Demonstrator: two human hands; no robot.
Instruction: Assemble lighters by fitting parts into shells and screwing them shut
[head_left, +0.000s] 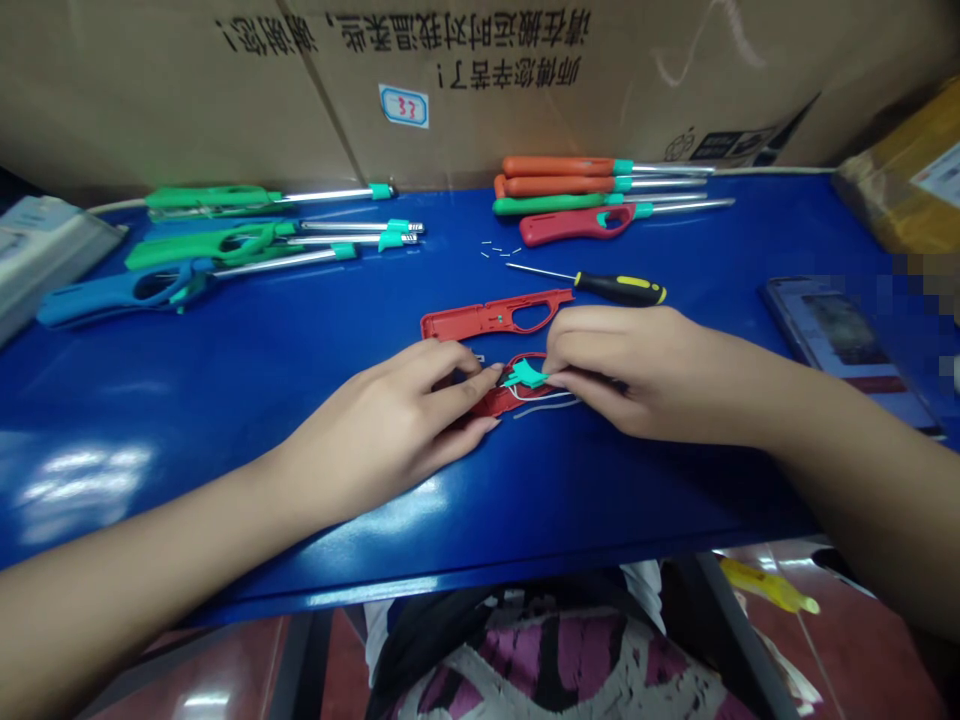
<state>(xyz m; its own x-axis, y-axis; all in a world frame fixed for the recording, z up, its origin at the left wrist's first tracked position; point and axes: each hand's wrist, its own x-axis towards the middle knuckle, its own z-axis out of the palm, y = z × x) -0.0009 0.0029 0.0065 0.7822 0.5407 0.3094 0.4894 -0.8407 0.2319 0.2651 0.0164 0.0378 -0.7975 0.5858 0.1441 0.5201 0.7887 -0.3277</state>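
Trigger piece of bright green plastic (529,375), pinched in fingertip grip of right hand (630,368), over red plastic lighter half-shell (491,403) on glossy blue desk (225,400). Half-shell held in closed grip of left hand (409,412). Second red half-shell (466,322) just beyond; screwdriver with black-and-yellow handle (621,288) nearby.

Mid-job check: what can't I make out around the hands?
All in the head view:
Lower red plastic handle half: both ends, covered by the left hand and right hand.
Thin white wire: its right end, behind the right hand.
Tiny pale slender pieces: too small to identify.
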